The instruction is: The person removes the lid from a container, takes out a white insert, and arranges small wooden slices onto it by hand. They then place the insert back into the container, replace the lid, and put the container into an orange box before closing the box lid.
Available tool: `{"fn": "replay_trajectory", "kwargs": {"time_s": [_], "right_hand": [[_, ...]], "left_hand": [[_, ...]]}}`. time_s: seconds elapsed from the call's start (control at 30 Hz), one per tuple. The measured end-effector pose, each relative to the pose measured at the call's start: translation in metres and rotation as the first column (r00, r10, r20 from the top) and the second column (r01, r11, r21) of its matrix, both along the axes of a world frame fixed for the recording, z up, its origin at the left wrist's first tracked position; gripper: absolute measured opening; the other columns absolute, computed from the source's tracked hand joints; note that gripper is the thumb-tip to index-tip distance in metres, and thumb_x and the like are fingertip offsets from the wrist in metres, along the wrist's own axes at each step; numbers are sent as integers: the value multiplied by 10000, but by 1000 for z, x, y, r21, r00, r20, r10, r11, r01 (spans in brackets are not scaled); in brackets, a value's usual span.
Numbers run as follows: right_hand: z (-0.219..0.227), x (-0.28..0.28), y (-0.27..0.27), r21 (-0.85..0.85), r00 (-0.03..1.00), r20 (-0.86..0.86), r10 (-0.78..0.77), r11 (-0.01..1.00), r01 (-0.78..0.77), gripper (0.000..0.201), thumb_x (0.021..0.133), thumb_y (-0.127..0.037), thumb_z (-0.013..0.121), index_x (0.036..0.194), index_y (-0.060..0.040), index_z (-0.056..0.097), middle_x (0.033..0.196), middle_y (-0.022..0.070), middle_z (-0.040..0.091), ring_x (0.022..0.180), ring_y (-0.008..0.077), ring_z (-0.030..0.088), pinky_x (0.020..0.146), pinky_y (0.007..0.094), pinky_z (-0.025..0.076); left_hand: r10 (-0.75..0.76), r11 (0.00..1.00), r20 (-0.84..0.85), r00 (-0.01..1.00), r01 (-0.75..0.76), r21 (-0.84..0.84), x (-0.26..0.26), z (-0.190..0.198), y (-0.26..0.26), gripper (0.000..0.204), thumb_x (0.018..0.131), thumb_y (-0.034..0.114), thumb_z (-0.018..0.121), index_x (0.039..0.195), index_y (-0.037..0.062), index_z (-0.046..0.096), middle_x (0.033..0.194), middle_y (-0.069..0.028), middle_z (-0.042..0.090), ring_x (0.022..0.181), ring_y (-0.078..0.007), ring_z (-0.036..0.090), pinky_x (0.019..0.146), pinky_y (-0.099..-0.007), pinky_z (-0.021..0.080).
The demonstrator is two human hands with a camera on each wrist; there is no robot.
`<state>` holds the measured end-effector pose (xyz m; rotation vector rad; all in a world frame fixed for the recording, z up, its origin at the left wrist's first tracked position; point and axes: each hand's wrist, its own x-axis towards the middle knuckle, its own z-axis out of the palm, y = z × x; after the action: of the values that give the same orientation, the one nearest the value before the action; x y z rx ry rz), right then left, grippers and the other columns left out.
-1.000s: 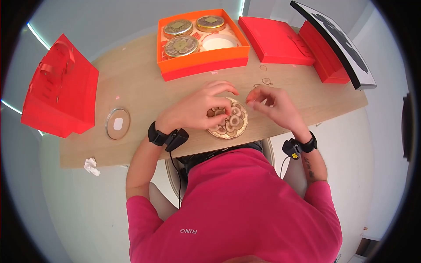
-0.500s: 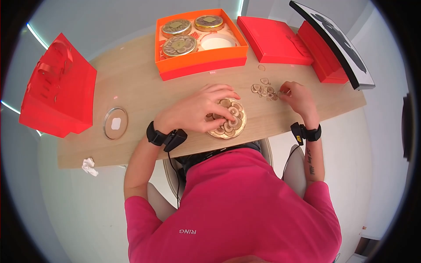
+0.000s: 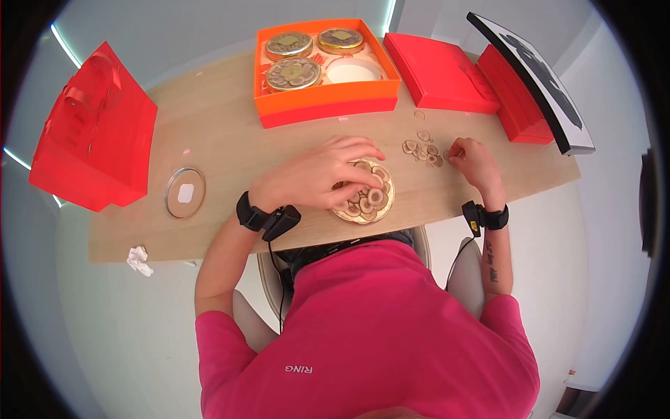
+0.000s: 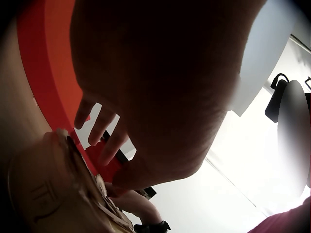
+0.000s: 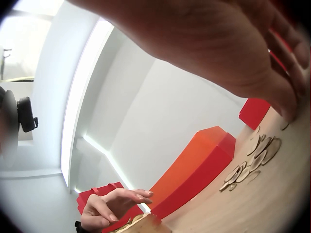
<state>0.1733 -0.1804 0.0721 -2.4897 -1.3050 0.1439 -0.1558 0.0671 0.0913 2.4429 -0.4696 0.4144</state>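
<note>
A round tin (image 3: pixel 364 218) filled with overlapping dried slices (image 3: pixel 375 197) sits near the table's front edge. Over its left side lies the left hand (image 3: pixel 317 173), index finger and thumb reaching onto the slices, the other fingers loosely extended above the rim. The right hand (image 3: pixel 478 166) is low at the table, right of a small pile of loose slices (image 3: pixel 423 152). Its thumb and fingertips pinch a single slice (image 3: pixel 447 155) by the edge; in the right wrist view that slice (image 5: pixel 285 126) is partly hidden under the fingertips.
An orange-red box (image 3: pixel 328 112) at the back holds three tins and a bare round recess. A red lid (image 3: pixel 440 73), red box (image 3: pixel 513 105) and tilted picture panel (image 3: pixel 537 77) are right. Left stand a red bag (image 3: pixel 98 140), a round clear lid (image 3: pixel 185 193) and crumpled tissue (image 3: pixel 139 260).
The right hand has moved from beside the tin to the right side of the slice pile. The left hand stays over the tin, its fingers shifting slightly.
</note>
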Motion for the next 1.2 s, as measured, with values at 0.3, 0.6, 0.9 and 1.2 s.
{"fn": "replay_trajectory", "kwargs": {"time_s": [0.3, 0.6, 0.9, 1.2], "right_hand": [[2, -5, 2, 42, 999, -36, 15, 999, -13, 173, 976, -115, 769, 1143, -78, 792, 1082, 173, 786, 992, 357, 780, 889, 469, 605], [-7, 3, 0, 66, 999, -15, 43, 997, -42, 166, 968, -94, 770, 1125, -37, 774, 1074, 192, 803, 1002, 380, 784, 888, 476, 609], [-5, 5, -1, 80, 995, -96, 0, 997, 8, 188, 949, -81, 783, 1113, 8, 762, 1021, 203, 814, 986, 386, 792, 884, 471, 612], [-7, 10, -4, 57, 1000, -9, 10, 998, -9, 176, 919, -74, 781, 1081, -6, 773, 1068, 224, 795, 1011, 403, 778, 906, 485, 603]], "left_hand": [[-57, 995, 1, 998, 56, 80, 2, -9, -7, 436, 909, 16, 722, 1290, 185, 852, 1635, -142, 579, 1601, -430, 452, 1296, -552, 419], [-41, 999, 1, 999, 41, 25, 1, -7, -8, 445, 885, -13, 717, 1262, 171, 865, 1626, -123, 599, 1606, -416, 457, 1304, -565, 412], [-40, 999, 32, 999, 40, 6, 0, -6, -2, 418, 803, -45, 724, 1134, 143, 897, 1576, -118, 646, 1582, -390, 496, 1300, -565, 420], [145, 989, 106, 984, -141, -47, 0, 5, 1, 227, 800, -99, 655, 926, 27, 796, 1419, -126, 711, 1429, -377, 633, 1170, -505, 536]]}}
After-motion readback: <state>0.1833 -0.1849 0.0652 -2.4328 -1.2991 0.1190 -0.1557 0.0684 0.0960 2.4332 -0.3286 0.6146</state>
